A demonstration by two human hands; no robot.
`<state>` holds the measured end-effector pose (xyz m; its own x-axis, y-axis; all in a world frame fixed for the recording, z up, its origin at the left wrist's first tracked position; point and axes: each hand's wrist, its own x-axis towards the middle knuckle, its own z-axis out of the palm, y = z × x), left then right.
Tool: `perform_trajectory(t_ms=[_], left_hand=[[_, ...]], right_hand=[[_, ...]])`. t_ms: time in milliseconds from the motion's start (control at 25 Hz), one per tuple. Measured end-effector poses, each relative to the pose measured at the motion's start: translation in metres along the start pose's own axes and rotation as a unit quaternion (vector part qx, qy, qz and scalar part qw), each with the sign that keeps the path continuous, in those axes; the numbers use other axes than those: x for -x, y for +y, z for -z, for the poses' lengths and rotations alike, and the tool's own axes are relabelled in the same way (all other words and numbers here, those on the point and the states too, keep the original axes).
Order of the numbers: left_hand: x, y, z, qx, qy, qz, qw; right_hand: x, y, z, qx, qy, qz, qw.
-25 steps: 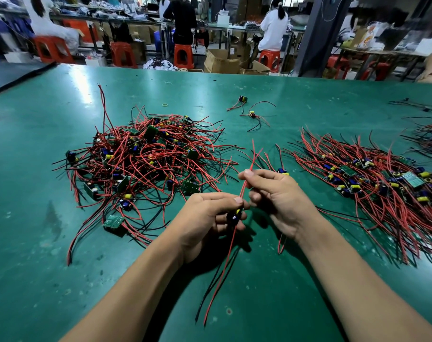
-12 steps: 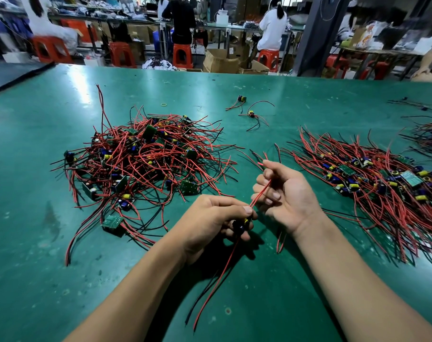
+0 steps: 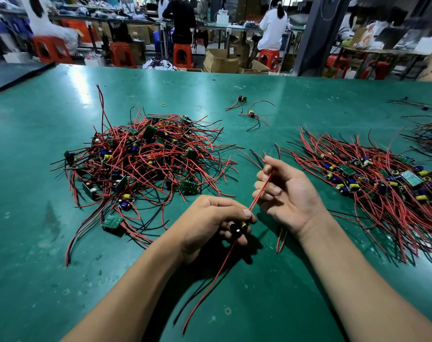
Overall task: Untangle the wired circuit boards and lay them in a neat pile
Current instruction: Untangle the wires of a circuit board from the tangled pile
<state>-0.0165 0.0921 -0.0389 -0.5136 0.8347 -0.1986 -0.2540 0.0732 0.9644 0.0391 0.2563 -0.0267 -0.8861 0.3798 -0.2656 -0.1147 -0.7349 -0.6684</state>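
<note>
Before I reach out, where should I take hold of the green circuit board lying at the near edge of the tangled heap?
Probably pinch the green circuit board by its two side edges, coming from the near side. It lies almost flat, just outside the tangled heap, and its near edges look free of wires.

Head-worn wide-angle camera looks forward and down, close above the green table (image 3: 61, 280).
</note>
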Motion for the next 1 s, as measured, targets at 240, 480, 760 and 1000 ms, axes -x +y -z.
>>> perform_trajectory(t_ms=[240, 480, 760, 1000], left_hand=[[-0.003, -0.004, 0.002, 0.002, 0.001, 0.001, 1.0], [-0.009, -0.005, 0.0, 0.151, 0.09, -0.01, 0.984], [-0.015, -0.002, 0.004, 0.19, 0.088, 0.033, 0.977], [-0.016, -0.006, 0.009, 0.221, 0.06, 0.019, 0.973]], right_hand=[[-0.001, 0.0, 0.001, -0.026, 0.028, -0.001, 0.999], [-0.001, 0.004, 0.0, 0.15, 0.109, 0.063, 0.981], [-0.002, 0.004, 0.0, 0.198, 0.109, 0.108, 0.968], [0.009, 0.027, -0.004, 0.549, -0.006, 0.176, 0.817]])
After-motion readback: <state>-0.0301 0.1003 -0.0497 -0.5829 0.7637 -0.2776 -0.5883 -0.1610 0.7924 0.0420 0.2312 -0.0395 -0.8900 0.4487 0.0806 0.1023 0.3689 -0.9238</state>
